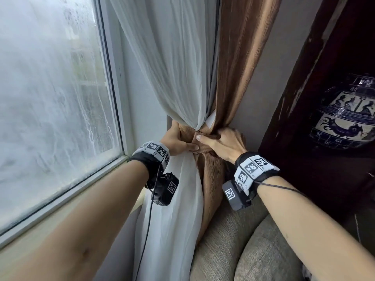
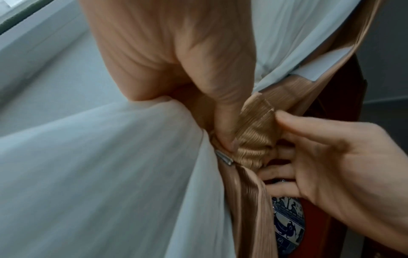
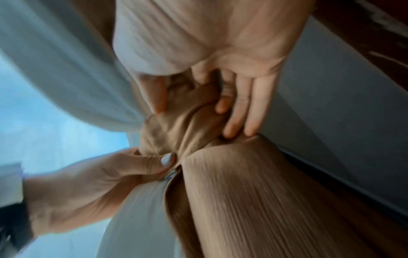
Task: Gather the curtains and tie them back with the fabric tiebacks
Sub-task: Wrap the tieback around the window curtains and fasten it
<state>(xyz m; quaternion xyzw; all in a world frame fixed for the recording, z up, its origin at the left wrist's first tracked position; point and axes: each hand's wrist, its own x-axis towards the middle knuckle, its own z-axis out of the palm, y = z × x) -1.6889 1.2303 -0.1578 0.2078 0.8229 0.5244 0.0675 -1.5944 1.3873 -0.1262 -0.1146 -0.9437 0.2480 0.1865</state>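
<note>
A white sheer curtain and a brown pleated curtain are drawn together into one bundle by the window's right edge. A tan ribbed fabric tieback wraps the bundle at its narrowest point. My left hand grips the tieback from the left, thumb pressed on the band. A small metal piece shows just under that thumb. My right hand pinches the tieback from the right, with its fingers tucked behind the folds. The band's far side is hidden.
A wet window pane and its white sill fill the left. A grey sofa cushion lies below the curtains. A dark wooden cabinet holding a blue-and-white vase stands close on the right.
</note>
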